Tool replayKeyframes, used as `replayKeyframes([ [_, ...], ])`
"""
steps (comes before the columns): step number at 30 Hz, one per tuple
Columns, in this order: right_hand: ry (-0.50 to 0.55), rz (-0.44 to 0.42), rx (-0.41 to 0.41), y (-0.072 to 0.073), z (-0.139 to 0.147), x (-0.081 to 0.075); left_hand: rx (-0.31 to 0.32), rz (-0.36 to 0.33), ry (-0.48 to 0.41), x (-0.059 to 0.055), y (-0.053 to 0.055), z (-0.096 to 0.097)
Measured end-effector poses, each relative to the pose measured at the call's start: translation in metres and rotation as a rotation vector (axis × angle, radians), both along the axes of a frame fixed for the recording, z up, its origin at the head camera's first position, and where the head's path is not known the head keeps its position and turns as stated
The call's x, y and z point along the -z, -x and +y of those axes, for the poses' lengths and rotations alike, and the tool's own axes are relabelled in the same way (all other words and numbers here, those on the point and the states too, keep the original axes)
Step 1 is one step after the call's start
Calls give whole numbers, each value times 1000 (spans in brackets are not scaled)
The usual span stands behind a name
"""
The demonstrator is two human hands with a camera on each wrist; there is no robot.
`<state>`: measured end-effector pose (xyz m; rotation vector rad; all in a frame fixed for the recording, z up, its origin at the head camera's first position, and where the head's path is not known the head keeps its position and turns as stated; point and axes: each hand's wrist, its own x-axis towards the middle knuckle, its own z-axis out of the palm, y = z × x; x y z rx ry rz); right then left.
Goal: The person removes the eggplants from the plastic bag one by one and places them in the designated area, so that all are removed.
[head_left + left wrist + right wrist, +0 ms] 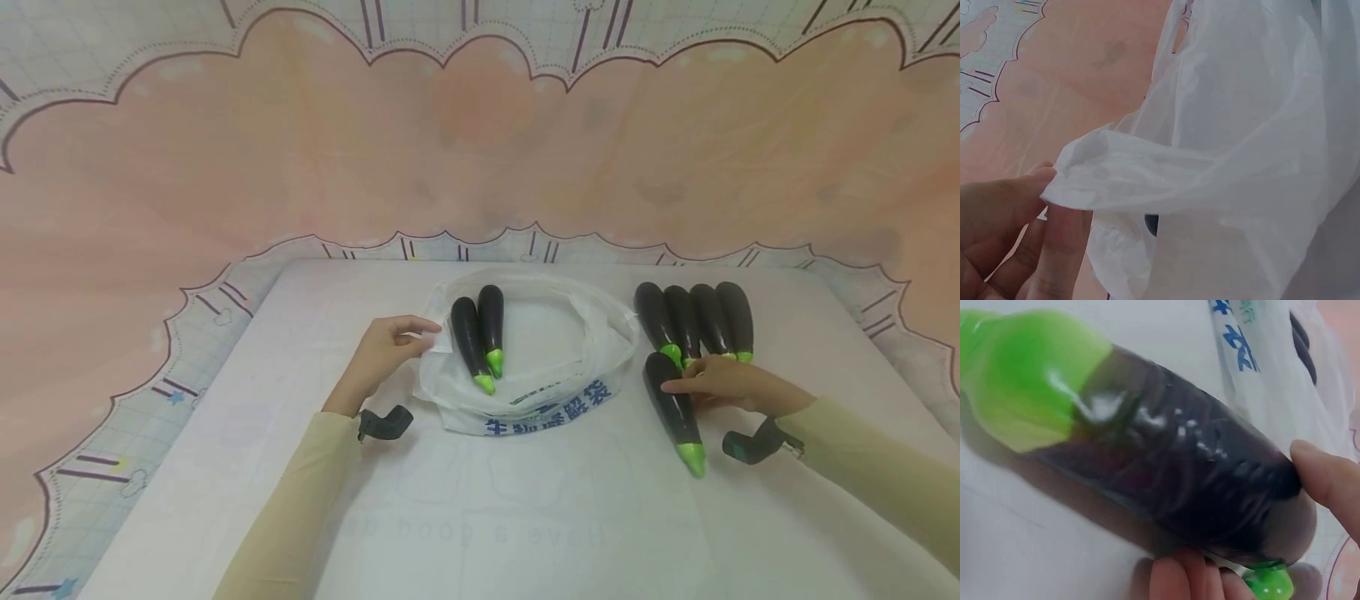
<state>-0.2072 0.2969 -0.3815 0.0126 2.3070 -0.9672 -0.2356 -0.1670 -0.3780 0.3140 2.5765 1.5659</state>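
My left hand (393,350) pinches the left rim of a white plastic bag (525,408) between thumb and fingers; the left wrist view shows the thin film (1135,175) drawn out at the fingertips. Inside the open bag lie two dark eggplants (471,342) with green stem ends. At the right, my right hand (731,385) grips another eggplant (670,400) with its thumb on top and fingers beneath. In the right wrist view this eggplant (1172,456) fills the middle, its green end at upper left.
Several more eggplants (731,312) lie side by side behind my right hand. Blue characters are printed on the bag's front. A white cloth (480,517) covers the table, and a peach patterned curtain (480,158) hangs behind. Each wrist wears a dark camera mount (386,422).
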Motion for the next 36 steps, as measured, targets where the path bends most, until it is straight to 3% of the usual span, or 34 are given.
replayKeyframes([
  [9,-48,34,11,-1,-6,3,2,-5,-7,-1,0,0],
  [18,-15,10,-26,0,-5,-4,-1,-8,1,-1,0,0],
  [27,54,-23,-60,6,2,-18,-9,-14,6,2,0,-1],
  [36,34,48,-131,16,5,-44,3,0,5,3,2,-2],
])
